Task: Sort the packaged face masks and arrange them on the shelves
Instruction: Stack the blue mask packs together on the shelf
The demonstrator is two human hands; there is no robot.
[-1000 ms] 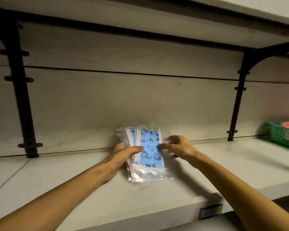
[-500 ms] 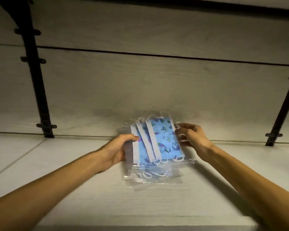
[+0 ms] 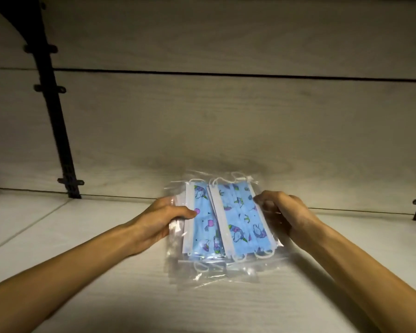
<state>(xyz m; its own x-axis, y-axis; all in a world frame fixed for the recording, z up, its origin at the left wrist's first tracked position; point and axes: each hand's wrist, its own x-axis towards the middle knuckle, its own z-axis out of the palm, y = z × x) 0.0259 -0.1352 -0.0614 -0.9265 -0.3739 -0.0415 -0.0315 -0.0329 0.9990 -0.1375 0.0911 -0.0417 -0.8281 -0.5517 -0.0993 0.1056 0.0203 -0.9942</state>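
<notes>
we're holding a fanned stack of mask packs point(image 3: 228, 227) w/ both hands, low over the shelf point(image 3: 106, 272), near the back wall point(image 3: 226, 121). our left hand point(image 3: 159, 222) is gripping the stack's left edge, thumb lying on top & fingers curled under. our right hand point(image 3: 286, 212) is pinching the right edge, fingers bent round the clear plastic. the masks are showing blue w/ a unicorn print & white ear loops. a black bracket point(image 3: 55, 121) is standing at the back left.

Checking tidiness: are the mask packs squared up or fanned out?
Fanned out: the mask packs overlap with staggered white edges, held by the left hand and right hand.
</notes>
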